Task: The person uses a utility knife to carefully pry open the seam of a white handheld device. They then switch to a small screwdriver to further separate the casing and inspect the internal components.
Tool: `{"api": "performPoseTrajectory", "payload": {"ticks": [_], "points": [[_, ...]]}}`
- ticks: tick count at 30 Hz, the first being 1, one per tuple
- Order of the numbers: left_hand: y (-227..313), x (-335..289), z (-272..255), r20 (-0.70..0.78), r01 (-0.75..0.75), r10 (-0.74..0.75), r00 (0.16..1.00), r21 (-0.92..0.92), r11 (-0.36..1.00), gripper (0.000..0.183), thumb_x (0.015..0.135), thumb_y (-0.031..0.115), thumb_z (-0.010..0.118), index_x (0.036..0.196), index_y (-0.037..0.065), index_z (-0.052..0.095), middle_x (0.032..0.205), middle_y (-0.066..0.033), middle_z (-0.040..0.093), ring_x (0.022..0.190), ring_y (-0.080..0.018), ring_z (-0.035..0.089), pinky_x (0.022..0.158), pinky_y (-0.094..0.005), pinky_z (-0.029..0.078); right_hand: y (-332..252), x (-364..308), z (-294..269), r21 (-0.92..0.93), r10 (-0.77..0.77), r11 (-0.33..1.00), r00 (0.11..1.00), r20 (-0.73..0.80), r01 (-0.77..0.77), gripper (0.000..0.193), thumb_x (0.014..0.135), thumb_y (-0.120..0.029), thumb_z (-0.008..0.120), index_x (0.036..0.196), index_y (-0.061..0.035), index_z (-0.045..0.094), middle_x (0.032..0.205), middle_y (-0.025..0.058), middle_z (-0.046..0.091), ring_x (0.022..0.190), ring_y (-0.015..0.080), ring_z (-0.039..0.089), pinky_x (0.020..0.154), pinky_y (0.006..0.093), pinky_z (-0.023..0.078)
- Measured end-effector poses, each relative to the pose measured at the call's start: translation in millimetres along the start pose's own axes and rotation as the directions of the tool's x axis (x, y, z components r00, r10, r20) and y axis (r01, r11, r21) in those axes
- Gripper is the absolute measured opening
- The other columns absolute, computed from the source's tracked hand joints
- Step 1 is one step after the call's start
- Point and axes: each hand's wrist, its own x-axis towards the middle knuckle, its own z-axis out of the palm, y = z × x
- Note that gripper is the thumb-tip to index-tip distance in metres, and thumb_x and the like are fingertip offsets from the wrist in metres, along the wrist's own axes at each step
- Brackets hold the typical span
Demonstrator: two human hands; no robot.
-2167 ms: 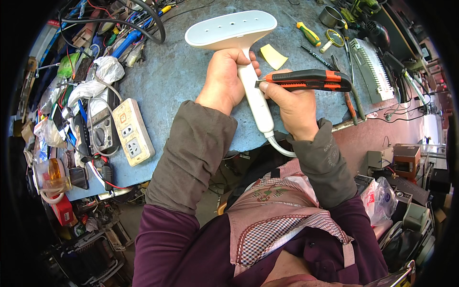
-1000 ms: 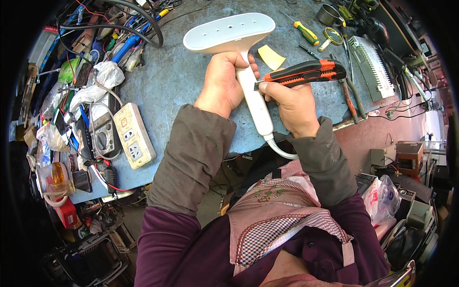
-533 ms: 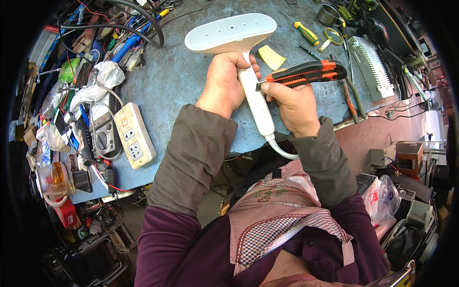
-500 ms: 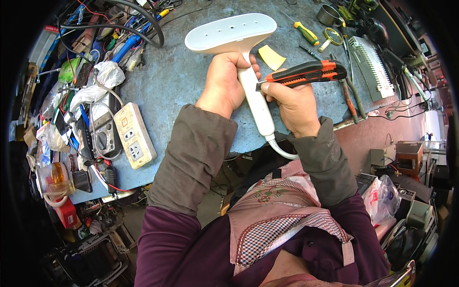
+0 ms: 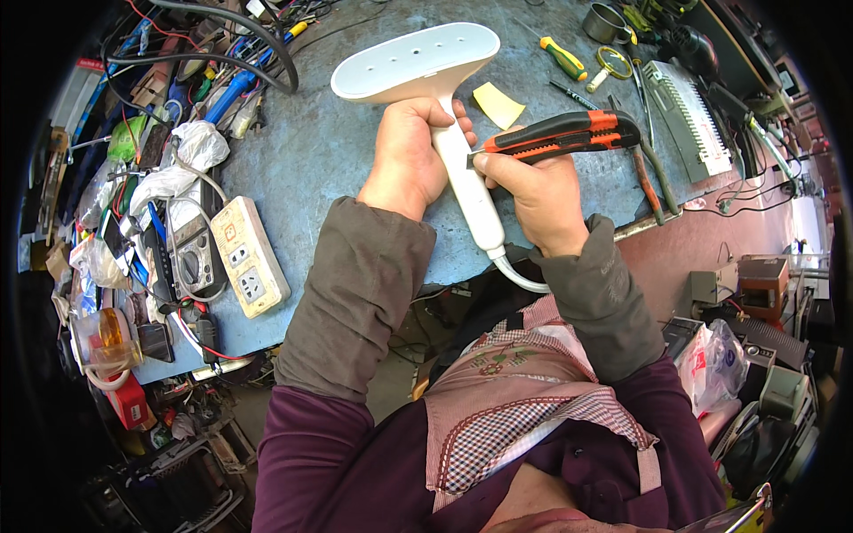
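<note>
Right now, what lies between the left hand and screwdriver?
In the head view, yellow paper lies on the table between the left hand and screwdriver.

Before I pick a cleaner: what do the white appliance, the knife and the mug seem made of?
Appliance: probably plastic, smooth and softly glossy, with moulded curves.
Knife: black and orange body likely plastic, perhaps rubbery, judging by its moulded ridges.
Mug: apparently metal, from its grey sheen; which kind, I can't tell.

From afar I see a white steamer (image 5: 416, 64), slanting, wide holed head farthest out; an orange-and-black knife (image 5: 569, 134) points at its handle.
</note>
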Motion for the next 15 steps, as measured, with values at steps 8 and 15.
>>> {"api": "performPoseTrajectory", "payload": {"ticks": [8,15], "points": [[-1.2,3.3,-3.5,-0.01,0.004,-0.004,1.0,0.015,1.0,0.043,0.073,0.002,0.054,0.116,-0.004,0.057,0.097,-0.0141,0.061,0.085,-0.0287,0.06,0.078,-0.045,0.057,-4.4,13.8,-14.6,0.035,0.171,0.983,0.973,0.157,-0.178,0.013,0.084,-0.004,0.079,0.096,0.001,0.076,0.087,0.0033,0.073,0.075,0.0127,0.064,0.068,0.0296,0.049],[-0.7,3.7,-3.6,0.01,-0.002,0.002,1.0,0.006,1.0,0.04,0.073,0.002,0.054,0.113,-0.003,0.058,0.096,-0.0132,0.062,0.085,-0.0284,0.061,0.079,-0.0447,0.057,-4.7,16.1,-16.1,0.08,0.186,0.975,0.962,0.199,-0.205,0.013,0.085,-0.005,0.08,0.095,0.0017,0.077,0.089,0.0051,0.074,0.076,0.0136,0.065,0.069,0.0296,0.05]]}}
